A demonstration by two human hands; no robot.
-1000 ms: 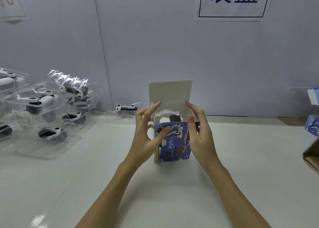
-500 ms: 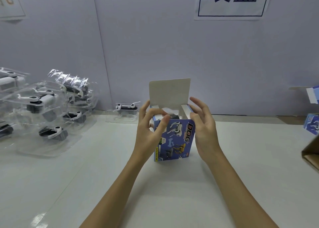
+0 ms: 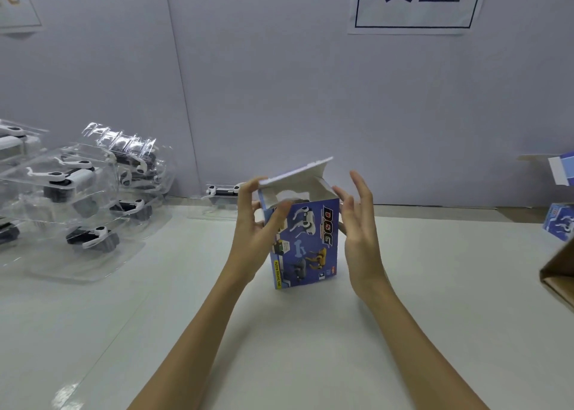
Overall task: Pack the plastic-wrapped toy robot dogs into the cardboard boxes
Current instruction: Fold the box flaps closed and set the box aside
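A blue cardboard box [image 3: 306, 245] printed with "DOG" stands upright on the white table [image 3: 435, 301]. Its top lid flap [image 3: 295, 173] is tilted down over the opening, and a wrapped toy dog shows dimly inside. My left hand [image 3: 253, 223] holds the box's left side, thumb on the front face, fingertips touching the lid's left edge. My right hand [image 3: 360, 223] is beside the box's right edge with fingers spread and straight. A pile of plastic-wrapped toy robot dogs [image 3: 77, 198] lies at the left, and one more wrapped dog [image 3: 222, 192] sits by the wall.
More blue boxes [image 3: 559, 220] sit at the right edge, with a brown carton corner [image 3: 559, 273] below them. A grey wall with a paper sign [image 3: 416, 2] backs the table.
The lid flap, upright before, has folded down over the box opening. My left hand rose to the lid's edge; my right hand opened and moved off the box's side.
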